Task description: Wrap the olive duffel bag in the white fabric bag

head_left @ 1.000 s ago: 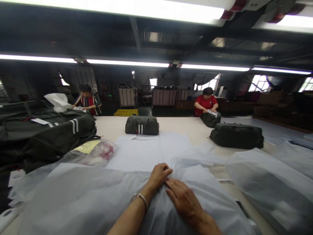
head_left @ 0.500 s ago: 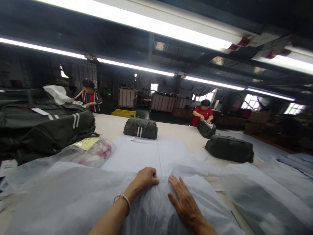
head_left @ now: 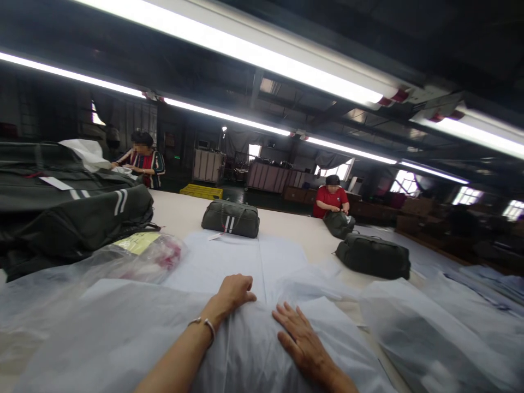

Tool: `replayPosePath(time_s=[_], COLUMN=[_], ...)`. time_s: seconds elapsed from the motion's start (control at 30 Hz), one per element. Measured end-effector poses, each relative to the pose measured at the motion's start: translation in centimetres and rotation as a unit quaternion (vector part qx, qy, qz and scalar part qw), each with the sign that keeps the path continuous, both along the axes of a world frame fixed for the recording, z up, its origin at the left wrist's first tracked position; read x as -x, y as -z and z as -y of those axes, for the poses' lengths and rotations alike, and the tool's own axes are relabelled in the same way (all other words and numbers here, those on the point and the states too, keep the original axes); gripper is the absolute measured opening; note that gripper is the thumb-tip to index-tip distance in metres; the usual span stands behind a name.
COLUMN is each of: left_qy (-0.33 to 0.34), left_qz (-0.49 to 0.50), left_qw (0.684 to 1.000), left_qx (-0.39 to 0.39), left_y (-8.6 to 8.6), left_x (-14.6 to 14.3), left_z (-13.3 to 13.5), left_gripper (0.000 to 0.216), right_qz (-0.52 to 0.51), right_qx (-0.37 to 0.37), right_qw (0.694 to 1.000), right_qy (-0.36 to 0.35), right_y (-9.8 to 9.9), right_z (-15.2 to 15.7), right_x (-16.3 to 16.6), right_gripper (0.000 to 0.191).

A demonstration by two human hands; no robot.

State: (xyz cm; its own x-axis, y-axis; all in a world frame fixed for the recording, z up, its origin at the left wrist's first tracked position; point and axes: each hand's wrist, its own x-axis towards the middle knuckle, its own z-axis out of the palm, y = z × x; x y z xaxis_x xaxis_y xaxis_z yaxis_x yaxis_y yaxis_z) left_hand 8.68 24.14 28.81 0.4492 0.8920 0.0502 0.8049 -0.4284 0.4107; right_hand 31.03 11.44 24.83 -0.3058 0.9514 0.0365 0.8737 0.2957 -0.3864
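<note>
A translucent whitish plastic bag [head_left: 135, 322] spreads across the near part of the table, with something darker under its film in front of me. My left hand [head_left: 234, 292] has its fingers curled at the bag's far edge, closed on the film, and a metal bangle is on that wrist. Flat on the same film, a little to the right, lies my right hand [head_left: 302, 339], its fingers spread and holding nothing. Beyond both hands are pale bluish sheets [head_left: 225, 259] lying flat.
A dark green duffel bag [head_left: 230, 218] with white stripes stands ahead. Another dark bag [head_left: 373, 256] sits to the right, and several are piled left [head_left: 82, 213]. A clear plastic packet [head_left: 151, 254] lies beside the pile. Two people [head_left: 143, 158] [head_left: 331, 197] work across the table.
My left hand has shifted slightly left along the film's edge, and my right hand a little left and down. The view has turned slightly. The person in red has moved their hands on a bag.
</note>
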Motion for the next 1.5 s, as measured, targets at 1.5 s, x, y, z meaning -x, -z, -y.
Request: replayPosePath(time_s=[1.5], left_qy=[0.194], left_qz=[0.100], left_qw=[0.974], left_qx=[-0.050], left_y=[6.3], left_x=[-4.8], left_z=[10.4], left_gripper=[0.073], right_qz=[-0.199], right_qx=[0.186], right_qw=[0.962], right_qy=[0.032], right_y=[-0.8], right_z=[-1.3], right_x=[-1.1], right_gripper=[0.094])
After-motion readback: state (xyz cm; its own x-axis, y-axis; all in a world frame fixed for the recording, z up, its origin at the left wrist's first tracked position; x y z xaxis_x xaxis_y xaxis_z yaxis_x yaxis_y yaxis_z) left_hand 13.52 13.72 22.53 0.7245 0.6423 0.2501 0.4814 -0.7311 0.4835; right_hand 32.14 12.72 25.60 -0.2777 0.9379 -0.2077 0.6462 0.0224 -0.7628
